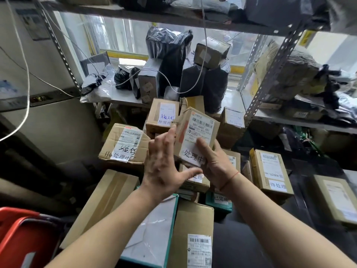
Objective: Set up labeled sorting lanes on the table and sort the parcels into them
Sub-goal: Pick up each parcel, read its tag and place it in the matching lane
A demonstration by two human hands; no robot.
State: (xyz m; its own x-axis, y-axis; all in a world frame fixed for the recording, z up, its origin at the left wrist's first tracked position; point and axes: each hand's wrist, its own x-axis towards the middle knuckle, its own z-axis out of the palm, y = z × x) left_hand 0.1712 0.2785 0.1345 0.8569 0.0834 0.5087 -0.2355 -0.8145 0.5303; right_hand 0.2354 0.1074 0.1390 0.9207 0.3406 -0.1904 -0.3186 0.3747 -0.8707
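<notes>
A small cardboard parcel (199, 130) with a white shipping label and a handwritten paper tag is raised above a pile of boxes. My right hand (216, 163) grips it from below, thumb pressed on the label face. My left hand (164, 167) has straight, spread fingers, with fingertips touching the parcel's left edge. Below and around lie other tagged parcels: one at left (123, 144), one behind (162, 117), one at right (270, 171).
A metal rack (270, 74) stands at right, its shelves loaded with black and grey mailer bags. A white table (119, 95) behind holds more black bags (170, 45). A red crate (23, 236) sits at lower left. White cables hang from above.
</notes>
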